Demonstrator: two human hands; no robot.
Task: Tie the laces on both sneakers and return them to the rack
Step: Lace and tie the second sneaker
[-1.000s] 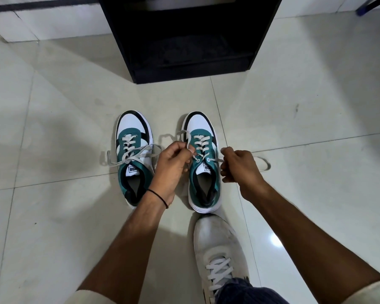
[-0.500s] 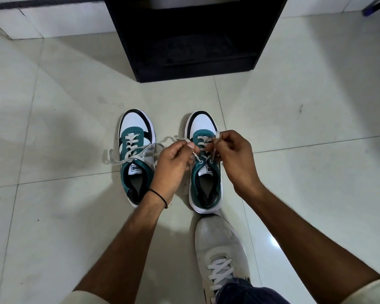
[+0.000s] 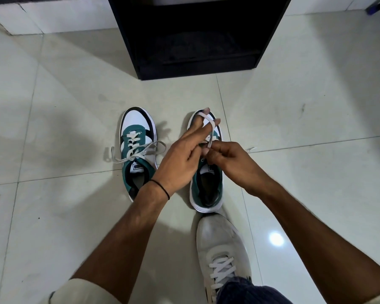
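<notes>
Head view: hands (image 3: 178,165) (image 3: 230,160) hold lace (image 3: 210,140), sneakers (image 3: 138,154) (image 3: 206,191) outside rack (image 3: 195,40).

Glossy tiled floor (image 3: 75,216); flat woven lace (image 3: 208,126)
</notes>
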